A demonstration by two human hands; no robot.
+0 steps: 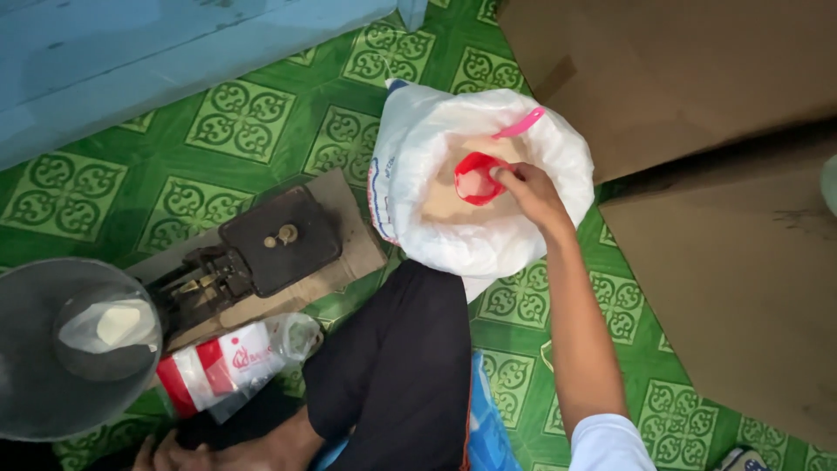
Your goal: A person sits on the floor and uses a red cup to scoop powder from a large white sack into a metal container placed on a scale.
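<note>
Fingers [504, 174] of the right hand [527, 194] pinch the rim of a red scoop [478, 179], which sits inside the open white sack [436, 131] on the grain. A tilted scoop could spill grain onto the green floor [261, 122]. The left hand [174, 453] rests low by a small bag [231, 366], its fingers' state unclear.

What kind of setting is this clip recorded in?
Likely a small home or shop floor where dry goods get weighed out: green patterned vinyl floor, an old black balance scale with a grey metal pan, and a white sack of pale grain.
</note>
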